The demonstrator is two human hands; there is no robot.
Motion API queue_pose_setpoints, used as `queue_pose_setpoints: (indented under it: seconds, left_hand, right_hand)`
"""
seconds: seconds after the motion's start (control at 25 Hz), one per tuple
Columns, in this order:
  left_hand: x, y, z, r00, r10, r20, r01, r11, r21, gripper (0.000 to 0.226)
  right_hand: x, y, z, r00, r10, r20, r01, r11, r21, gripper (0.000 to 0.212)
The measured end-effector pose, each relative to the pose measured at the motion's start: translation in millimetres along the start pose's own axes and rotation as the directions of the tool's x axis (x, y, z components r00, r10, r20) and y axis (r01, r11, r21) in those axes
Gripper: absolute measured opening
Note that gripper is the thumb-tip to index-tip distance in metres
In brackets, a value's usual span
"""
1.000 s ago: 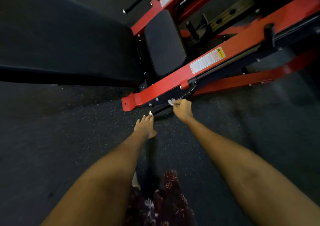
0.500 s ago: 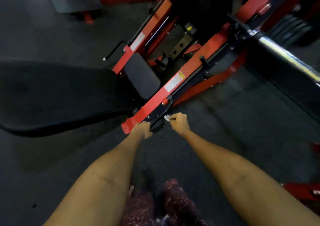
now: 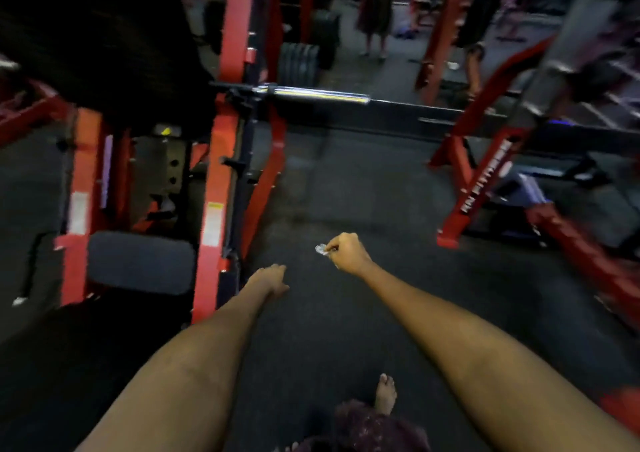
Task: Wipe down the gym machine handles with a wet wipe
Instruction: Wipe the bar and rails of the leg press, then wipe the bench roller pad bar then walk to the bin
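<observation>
Right hand (image 3: 349,252): out over the floor just past centre frame, fingers curled tight with the wet wipe pinched at the fingertips. Not touching the machine at all.

Wet wipe (image 3: 322,249): small crumpled white wad, sticking out at the 9 o'clock side of the right fist. It's in the air over the floor, well clear of any handle.

Left hand (image 3: 272,278): lower and toward 8 o'clock from the right one, just beside the red rail. Holding nothing. It's pretty blurry, but the fingers look relaxed and roughly together, pointing away from the person.

Gym machine (image 3: 216,181): red-framed plate-loaded thing filling the left half, from about 9 to 12 o'clock. The long red rail carries a white and yellow warning sticker (image 3: 212,223).

Seat pad (image 3: 140,263): dark grey, between the two red rails at around 9 o'clock.

Back pad (image 3: 104,39): big black slab up at 10 to 11 o'clock.

Chrome bar (image 3: 317,93): shiny sleeve sticking out to the right off the machine, toward 12 o'clock.

Floor (image 3: 346,313): dark rubber matting, under both arms.

Foot (image 3: 386,394): bare, at 6 o'clock, next to some dark patterned fabric.

Other red frame (image 3: 485,181): at 2 to 3 o'clock, lettering too blurred to read.
</observation>
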State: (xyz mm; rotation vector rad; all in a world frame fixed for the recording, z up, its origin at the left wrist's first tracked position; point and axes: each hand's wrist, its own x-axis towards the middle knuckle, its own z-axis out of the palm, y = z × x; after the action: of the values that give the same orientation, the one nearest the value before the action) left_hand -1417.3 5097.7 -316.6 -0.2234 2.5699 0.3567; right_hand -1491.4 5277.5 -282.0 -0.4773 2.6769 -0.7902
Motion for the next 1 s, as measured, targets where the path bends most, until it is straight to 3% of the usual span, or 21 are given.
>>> queue_pose_setpoints:
  seconds: [0.16, 0.28, 0.44, 0.6, 0.76, 0.88, 1.0]
  left_hand:
    - [11.2, 88.4, -2.3, 0.966, 0.257, 0.018, -0.257, 0.954, 0.154, 0.050]
    - [7.7, 153.8, 7.2, 0.903, 0.424, 0.074, -0.429, 0.877, 0.217, 0.050]
    - [-6.0, 222.2, 25.2, 0.808, 0.567, 0.162, -0.588, 0.756, 0.288, 0.052]
    - [-32.6, 288.1, 45.5, 0.723, 0.656, 0.219, -0.687, 0.645, 0.335, 0.055]
    - [-82.1, 355.5, 85.0, 0.605, 0.741, 0.291, -0.790, 0.514, 0.334, 0.052]
    - [-142.6, 407.5, 136.2, 0.473, 0.799, 0.370, -0.875, 0.379, 0.300, 0.051]
    - [-188.8, 438.5, 180.9, 0.419, 0.808, 0.413, -0.902, 0.320, 0.289, 0.054]
  right_hand:
    - [-65.9, 66.9, -46.1, 0.965, 0.225, -0.131, -0.224, 0.974, 0.028, 0.020]
    - [-121.8, 112.1, -70.8, 0.906, 0.370, -0.203, -0.365, 0.929, 0.064, 0.017]
    - [-195.4, 162.4, -89.7, 0.812, 0.519, -0.267, -0.509, 0.854, 0.111, 0.029]
    - [-273.0, 207.1, -100.3, 0.706, 0.624, -0.334, -0.616, 0.774, 0.143, 0.011]
    - [-357.6, 218.8, -101.2, 0.653, 0.670, -0.354, -0.641, 0.737, 0.213, 0.015]
    - [-440.4, 242.8, -89.9, 0.552, 0.750, -0.364, -0.706, 0.653, 0.275, 0.019]
    - [-508.4, 260.0, -77.9, 0.480, 0.808, -0.342, -0.732, 0.584, 0.350, 0.024]
